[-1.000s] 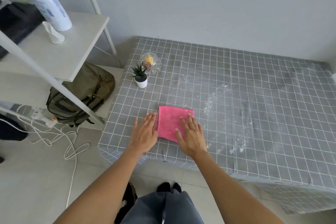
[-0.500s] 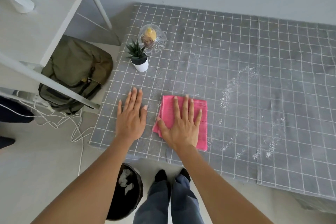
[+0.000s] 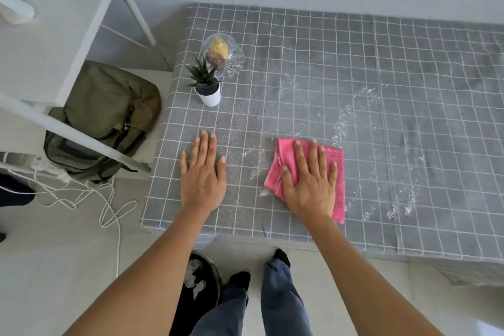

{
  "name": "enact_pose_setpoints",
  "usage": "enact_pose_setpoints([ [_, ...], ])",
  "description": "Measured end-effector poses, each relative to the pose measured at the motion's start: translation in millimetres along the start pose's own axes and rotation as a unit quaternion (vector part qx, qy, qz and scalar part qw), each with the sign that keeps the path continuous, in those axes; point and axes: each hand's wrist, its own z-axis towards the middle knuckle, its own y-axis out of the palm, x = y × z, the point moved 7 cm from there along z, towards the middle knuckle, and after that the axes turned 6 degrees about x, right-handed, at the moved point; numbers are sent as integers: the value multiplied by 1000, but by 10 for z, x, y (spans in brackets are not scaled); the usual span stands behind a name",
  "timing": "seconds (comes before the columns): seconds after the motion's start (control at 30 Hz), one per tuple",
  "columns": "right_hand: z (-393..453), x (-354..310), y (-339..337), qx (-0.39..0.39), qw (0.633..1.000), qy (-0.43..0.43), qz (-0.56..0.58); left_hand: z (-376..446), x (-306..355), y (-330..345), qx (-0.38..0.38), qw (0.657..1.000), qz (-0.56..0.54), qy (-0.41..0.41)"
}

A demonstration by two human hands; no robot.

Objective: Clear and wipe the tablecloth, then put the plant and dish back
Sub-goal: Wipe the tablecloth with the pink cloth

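Pink cloth point(image 3: 308, 169) lies folded on the grey grid-patterned tablecloth point(image 3: 354, 68) near its front edge, and we press it down with our right hand point(image 3: 311, 188), fingers straight and spread flat over it. Our left hand point(image 3: 203, 180) rests palm down on the bare tablecloth to the left of the cloth, well apart from it, fingers straight and slightly fanned, holding nothing.

White specks and smears point(image 3: 343, 123) are scattered on the fabric just right of and beyond the cloth, with more farther right near the front.

Toward the far left corner of the tablecloth stands the small plant point(image 3: 206, 84) in its white pot, upright. Just behind it, touching or nearly touching, we cannot tell which, sits the clear glass dish point(image 3: 223, 56) with a yellow piece and a brownish piece inside.

Left of the table, an olive backpack point(image 3: 109, 114) sits under a white shelf unit point(image 3: 62, 35), and white cables point(image 3: 106, 204) trail across the floor. Near our feet, a dark bin point(image 3: 201, 289) holds crumpled white scraps.
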Motion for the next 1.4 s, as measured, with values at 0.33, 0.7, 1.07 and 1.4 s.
enact_pose_setpoints([
  [0.33, 2, 5, 8, -5, 995, 103, -18, 24, -266, -24, -17, 998, -20, 60],
  [0.7, -16, -1125, 296, -22, 999, -39, 3, 7, -260, -70, 15, 998, -17, 53],
  [1.07, 162, -432, 124, 6, 996, 91, -14, 16, -287, -53, 24, 999, -14, 41],
  [1.4, -82, -984, 242, -14, 997, -78, -11, 19, -258, -85, 15, 998, -29, 45],
])
